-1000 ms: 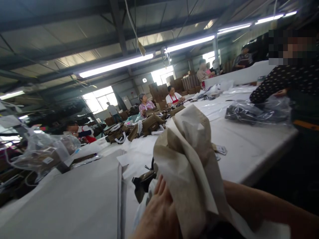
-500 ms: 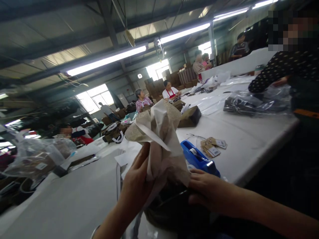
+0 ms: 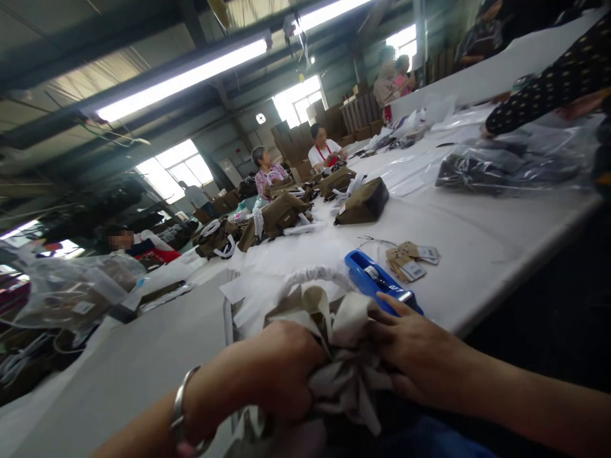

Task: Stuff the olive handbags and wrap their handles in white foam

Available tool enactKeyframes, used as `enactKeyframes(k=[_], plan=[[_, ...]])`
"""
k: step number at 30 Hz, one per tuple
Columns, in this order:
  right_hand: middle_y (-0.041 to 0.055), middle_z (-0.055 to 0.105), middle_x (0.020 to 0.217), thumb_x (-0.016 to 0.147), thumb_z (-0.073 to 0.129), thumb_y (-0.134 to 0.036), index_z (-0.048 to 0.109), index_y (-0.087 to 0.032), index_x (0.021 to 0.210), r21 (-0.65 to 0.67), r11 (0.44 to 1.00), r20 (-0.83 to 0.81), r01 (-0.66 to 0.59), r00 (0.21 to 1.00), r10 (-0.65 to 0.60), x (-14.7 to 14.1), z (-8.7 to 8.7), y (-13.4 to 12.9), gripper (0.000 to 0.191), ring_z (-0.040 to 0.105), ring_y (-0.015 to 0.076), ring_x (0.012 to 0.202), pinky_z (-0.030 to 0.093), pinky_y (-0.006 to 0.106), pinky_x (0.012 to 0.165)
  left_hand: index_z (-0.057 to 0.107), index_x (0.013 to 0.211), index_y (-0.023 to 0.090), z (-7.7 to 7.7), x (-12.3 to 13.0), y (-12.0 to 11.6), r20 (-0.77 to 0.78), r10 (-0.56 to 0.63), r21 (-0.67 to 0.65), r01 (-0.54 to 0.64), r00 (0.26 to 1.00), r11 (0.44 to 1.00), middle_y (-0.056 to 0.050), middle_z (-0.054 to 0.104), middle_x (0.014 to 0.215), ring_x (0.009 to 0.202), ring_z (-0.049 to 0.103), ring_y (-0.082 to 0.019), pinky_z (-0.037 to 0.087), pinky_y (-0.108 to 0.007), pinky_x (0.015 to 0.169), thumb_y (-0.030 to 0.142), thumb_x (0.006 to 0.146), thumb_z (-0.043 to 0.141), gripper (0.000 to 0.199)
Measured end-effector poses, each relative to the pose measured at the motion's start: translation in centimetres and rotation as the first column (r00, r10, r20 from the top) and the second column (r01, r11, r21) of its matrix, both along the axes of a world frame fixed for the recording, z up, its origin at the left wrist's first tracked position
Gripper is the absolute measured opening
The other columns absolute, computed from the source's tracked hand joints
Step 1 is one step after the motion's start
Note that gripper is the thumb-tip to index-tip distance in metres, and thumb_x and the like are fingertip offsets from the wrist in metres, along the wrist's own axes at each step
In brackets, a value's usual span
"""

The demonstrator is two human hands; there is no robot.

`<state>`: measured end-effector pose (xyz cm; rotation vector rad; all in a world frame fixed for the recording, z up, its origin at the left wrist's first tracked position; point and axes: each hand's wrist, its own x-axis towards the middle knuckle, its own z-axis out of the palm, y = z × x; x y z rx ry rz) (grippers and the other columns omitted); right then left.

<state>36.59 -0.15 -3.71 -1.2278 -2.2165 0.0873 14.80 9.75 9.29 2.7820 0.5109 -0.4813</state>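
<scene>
A crumpled bundle of beige paper or cloth point(image 3: 351, 375) lies between my two hands, low in the view. My left hand point(image 3: 286, 369), with a silver bangle on its wrist, is closed and pressed into the bundle's left side. On the other side my right hand point(image 3: 410, 356) grips the edge, its thumb and fingers partly hidden in the folds. Just beyond my right hand a blue tape dispenser point(image 3: 377, 280) rests on the white table point(image 3: 491, 254). Beside it are brown and white tags point(image 3: 411, 259).
Olive bags point(image 3: 365, 202) with white-wrapped straps spread across the table's middle. Clear plastic packages lie at the left point(image 3: 81, 299) and right point(image 3: 506, 168). A person's dotted sleeve point(image 3: 548, 86) reaches in at the right. Several people are farther back.
The beige material stood tall before and is now lower and bunched together. My left hand has moved from its upright side down into it. The bags behind have come into view.
</scene>
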Motion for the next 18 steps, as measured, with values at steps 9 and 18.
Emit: enactKeyframes(k=[9,18], plan=[[0.0073,0.061,0.143,0.093,0.070,-0.022,0.069,-0.017,0.085,0.261,0.963,-0.078,0.068,0.996,-0.050,-0.6,-2.0,0.1,0.010,0.052,0.0294,0.136,0.038,0.047,0.120,0.076,0.079,0.021,-9.2,2.9,1.2,-0.051,-0.012,-0.075,0.008,0.999,0.997,-0.008,0.077,0.077,0.069,0.071,-0.028,0.058,-0.036,0.070,0.033,0.067,0.072,0.017],[0.0094,0.069,0.106,0.092,0.061,-0.033,0.061,-0.019,0.117,-0.254,0.905,-0.252,0.343,0.880,-0.404,-0.6,-1.8,-1.4,0.028,0.069,0.0297,0.096,0.059,0.046,0.079,0.066,0.131,0.013,-8.8,0.4,-0.5,0.077,0.130,-0.424,-0.086,0.989,0.902,-0.013,0.067,0.137,0.123,0.062,-0.033,0.048,-0.038,0.110,0.030,0.076,0.064,0.058]])
